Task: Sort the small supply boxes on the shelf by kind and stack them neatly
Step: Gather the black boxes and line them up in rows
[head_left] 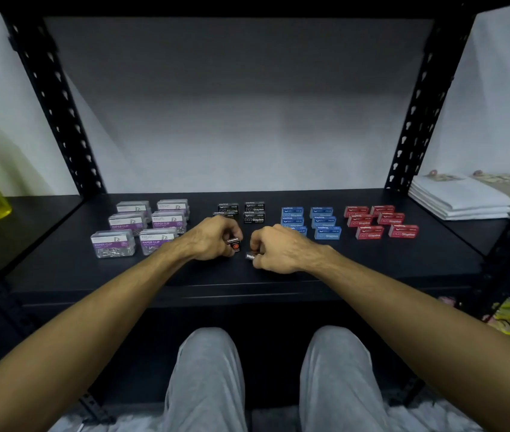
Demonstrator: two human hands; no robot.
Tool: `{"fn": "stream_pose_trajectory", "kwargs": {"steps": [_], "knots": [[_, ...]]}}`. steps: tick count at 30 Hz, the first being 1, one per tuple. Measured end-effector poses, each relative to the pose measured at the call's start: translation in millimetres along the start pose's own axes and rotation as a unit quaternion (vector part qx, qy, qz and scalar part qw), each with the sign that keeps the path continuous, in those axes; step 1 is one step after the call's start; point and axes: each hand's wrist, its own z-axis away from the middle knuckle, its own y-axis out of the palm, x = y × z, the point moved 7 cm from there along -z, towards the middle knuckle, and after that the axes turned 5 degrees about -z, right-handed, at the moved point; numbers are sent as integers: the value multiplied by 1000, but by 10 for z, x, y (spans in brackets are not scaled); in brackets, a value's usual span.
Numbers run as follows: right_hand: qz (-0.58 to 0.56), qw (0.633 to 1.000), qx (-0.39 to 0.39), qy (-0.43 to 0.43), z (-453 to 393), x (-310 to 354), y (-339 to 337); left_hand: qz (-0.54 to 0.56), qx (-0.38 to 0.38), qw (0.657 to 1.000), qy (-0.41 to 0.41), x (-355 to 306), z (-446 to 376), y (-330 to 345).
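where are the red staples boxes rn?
Head view: the red cardboard staples boxes sit in two rows at the right of the black shelf, between the blue staples boxes and the white paper stack.

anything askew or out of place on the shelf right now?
Nothing spilled or damaged. The paper clip boxes, blue boxes and red boxes sit in tidy groups. Only two black staple boxes are off the black group: the left hand and right hand each grip one.
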Motion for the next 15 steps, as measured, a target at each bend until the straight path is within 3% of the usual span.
{"fn": "stream_pose_trajectory", "kwargs": {"steps": [15], "knots": [[-27,1000,13,0,15,-214,-66,-7,19,1000,-18,122,62,-21]]}}
